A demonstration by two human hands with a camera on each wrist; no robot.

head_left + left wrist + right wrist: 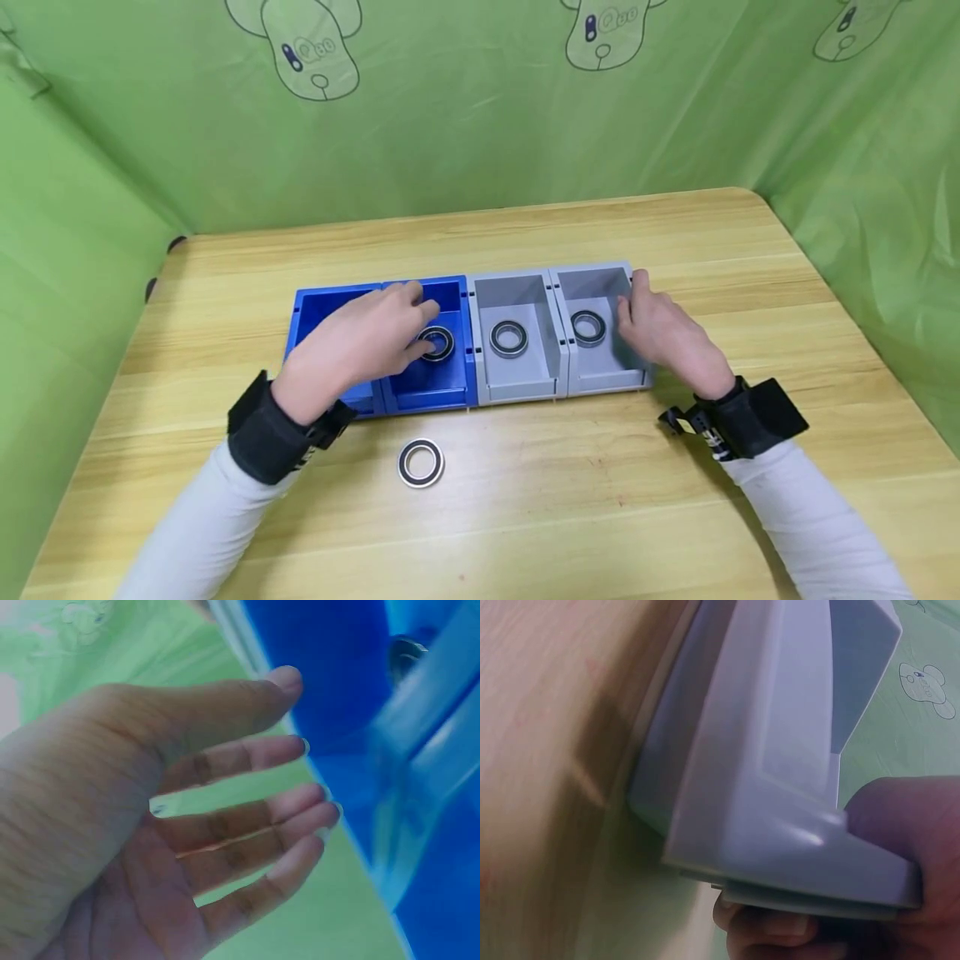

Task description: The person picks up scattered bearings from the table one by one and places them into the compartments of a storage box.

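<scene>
Four bins stand in a joined row, a pair of blue ones and a pair of grey ones. My left hand (358,340) is over the blue bins, its fingers loosely bent with nothing in them, as the left wrist view shows. Beyond its thumb, in the right-hand blue bin (427,402), lies a ball bearing (446,350). My right hand (670,335) grips the outer side wall of the end grey bin (780,817), thumb inside and fingers outside. That bin holds a bearing (588,338) against its left wall. The left-hand blue bin is partly hidden by my left hand.
Another bearing (509,351) lies in the inner grey bin (517,390). In front of the row, a loose bearing (420,482) lies flat on the wooden table (540,517). Green curtains (465,133) hang behind the table and at both sides.
</scene>
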